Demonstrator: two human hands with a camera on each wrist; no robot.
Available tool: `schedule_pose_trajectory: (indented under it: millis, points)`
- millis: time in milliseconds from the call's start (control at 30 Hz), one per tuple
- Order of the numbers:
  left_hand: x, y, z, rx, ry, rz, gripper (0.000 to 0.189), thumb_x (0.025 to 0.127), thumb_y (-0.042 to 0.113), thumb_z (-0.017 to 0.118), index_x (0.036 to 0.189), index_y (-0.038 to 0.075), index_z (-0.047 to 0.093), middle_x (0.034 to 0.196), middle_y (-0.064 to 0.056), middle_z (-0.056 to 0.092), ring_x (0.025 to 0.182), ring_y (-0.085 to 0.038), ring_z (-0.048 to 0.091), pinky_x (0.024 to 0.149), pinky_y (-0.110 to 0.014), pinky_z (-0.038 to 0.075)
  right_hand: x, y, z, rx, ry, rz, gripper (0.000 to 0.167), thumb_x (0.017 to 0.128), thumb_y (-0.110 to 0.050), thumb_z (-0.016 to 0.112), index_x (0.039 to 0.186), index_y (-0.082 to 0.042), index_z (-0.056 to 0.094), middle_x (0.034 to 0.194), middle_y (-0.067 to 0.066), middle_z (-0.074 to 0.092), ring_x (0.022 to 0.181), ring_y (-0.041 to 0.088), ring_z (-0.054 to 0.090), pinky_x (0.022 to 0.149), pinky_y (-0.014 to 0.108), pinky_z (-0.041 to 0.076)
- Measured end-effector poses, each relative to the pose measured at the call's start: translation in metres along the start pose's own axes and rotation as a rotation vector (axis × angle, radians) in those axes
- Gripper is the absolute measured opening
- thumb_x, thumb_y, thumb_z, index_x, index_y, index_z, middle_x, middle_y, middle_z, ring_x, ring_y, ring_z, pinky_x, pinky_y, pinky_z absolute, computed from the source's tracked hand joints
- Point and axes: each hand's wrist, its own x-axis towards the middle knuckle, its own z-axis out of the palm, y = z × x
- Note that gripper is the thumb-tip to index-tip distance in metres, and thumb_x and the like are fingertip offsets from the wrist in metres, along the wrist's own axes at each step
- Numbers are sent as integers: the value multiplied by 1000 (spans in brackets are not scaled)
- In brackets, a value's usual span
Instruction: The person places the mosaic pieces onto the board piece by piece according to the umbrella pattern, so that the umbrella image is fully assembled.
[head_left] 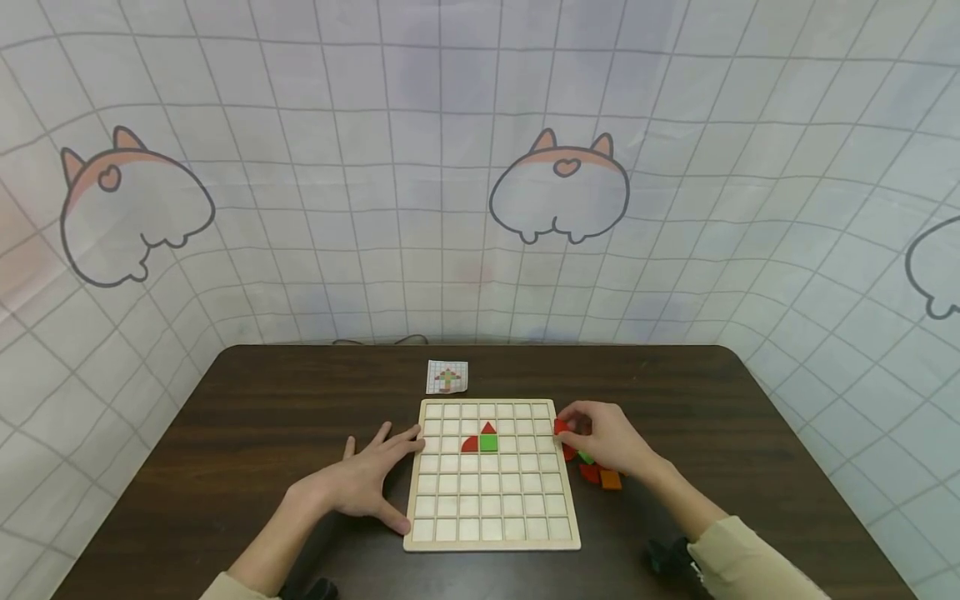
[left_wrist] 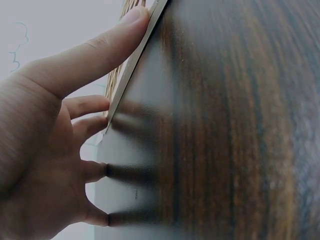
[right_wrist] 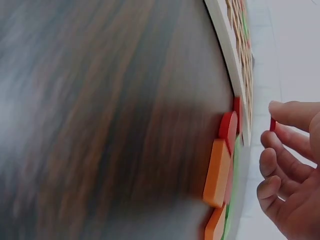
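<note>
A wooden grid board lies on the dark table. Three pieces sit in its upper middle cells: a red triangle, a green square and a red curved-edge piece. My left hand has its fingers spread, with thumb and fingertips touching the board's left edge. Between thumb and fingers, my right hand pinches a small red piece above the board's right edge. Its full shape is hidden by the fingers. Under that hand lie loose pieces, among them an orange square and a red piece.
Behind the board lies a small paper card printed with a coloured grid pattern. Dark objects show by the wrists, one near the right sleeve. A white checked curtain surrounds the table's back and sides.
</note>
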Motion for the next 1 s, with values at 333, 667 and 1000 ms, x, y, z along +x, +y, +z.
schedule_pose_trajectory:
  millis: [333, 667, 1000]
  points:
    - [-1, 0, 1, -3, 6, 4, 110, 71, 50, 93, 160, 14, 38, 171, -6, 14, 154, -44, -7, 101, -84, -10, 10, -21, 14, 3, -45, -67, 19, 90, -14, 80, 106, -7, 74, 82, -8, 61, 65, 11, 52, 59, 27, 47]
    - [0, -1, 1, 4, 15, 7, 110, 71, 50, 93, 159, 14, 38, 171, -6, 15, 154, -43, -6, 102, -83, -10, 21, -34, 29, -64, -94, -88, 16, 91, -16, 81, 104, -8, 74, 84, -11, 62, 70, 9, 54, 63, 27, 49]
    - [1, -2, 2, -1, 12, -1, 110, 70, 50, 93, 159, 14, 39, 171, -5, 15, 154, -43, -6, 102, -84, -10, 27, -39, 40, -94, -97, -92, 13, 90, -15, 81, 101, -11, 75, 82, -12, 62, 68, 8, 54, 62, 27, 48]
